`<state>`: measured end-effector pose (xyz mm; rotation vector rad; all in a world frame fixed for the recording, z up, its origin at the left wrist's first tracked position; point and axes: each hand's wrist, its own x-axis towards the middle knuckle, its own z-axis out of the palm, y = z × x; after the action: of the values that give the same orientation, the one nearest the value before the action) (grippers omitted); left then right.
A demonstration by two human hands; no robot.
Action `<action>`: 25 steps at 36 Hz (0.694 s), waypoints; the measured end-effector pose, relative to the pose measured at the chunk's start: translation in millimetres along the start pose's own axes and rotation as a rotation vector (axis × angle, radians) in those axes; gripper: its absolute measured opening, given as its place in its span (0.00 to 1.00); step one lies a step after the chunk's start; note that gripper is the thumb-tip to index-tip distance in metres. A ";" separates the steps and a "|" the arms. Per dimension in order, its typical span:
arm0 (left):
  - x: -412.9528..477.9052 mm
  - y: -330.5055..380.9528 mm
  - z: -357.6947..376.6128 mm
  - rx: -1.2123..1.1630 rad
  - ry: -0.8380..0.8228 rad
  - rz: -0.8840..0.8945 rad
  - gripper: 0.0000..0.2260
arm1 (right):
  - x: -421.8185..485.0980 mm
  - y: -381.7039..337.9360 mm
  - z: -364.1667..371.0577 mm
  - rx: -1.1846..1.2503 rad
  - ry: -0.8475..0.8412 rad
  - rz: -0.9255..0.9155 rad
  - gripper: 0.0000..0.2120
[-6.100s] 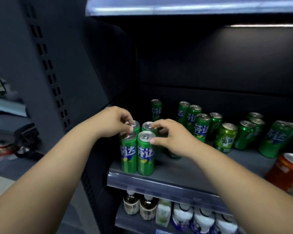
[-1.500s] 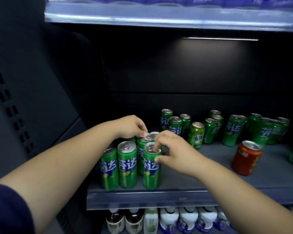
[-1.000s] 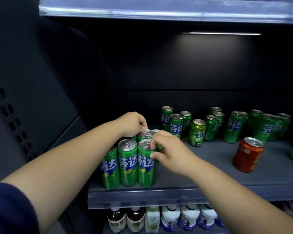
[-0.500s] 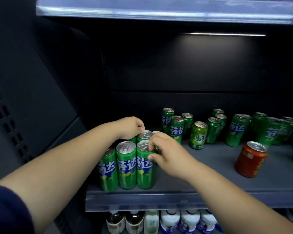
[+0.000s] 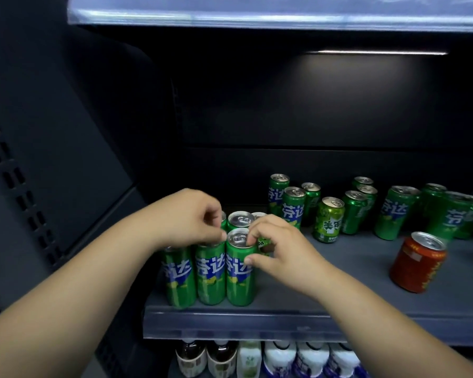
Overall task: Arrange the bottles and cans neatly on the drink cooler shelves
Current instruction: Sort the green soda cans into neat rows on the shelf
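Shop — drink cooler shelf (image 5: 339, 301), stocked cans (image 5: 294, 207)

Bare left forearm (image 5: 93, 282), bare right forearm (image 5: 372, 312), bare left hand (image 5: 191, 216), bare right hand (image 5: 281, 252)

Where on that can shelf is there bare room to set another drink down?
The widest bare shelf lies between the front green cans and the red can, back to the lime can. Left front is crowded: left hand and right hand grip those cans. Back cans stand packed.
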<state>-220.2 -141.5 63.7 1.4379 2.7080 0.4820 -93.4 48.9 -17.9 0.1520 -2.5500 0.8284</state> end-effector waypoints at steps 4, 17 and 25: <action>-24.7 -6.4 17.7 0.054 0.019 0.055 0.14 | -0.6 -1.9 1.0 0.006 0.004 0.032 0.13; -22.8 -10.6 29.2 0.065 0.082 0.109 0.16 | 3.6 -14.4 2.4 -0.043 0.048 0.022 0.20; -21.0 -15.1 29.0 0.045 0.064 0.102 0.14 | 2.8 -14.7 0.1 -0.064 0.009 -0.010 0.19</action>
<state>-215.2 -159.2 29.4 1.6053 2.7209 0.4829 -92.4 36.9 -8.9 0.1404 -2.5621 0.7405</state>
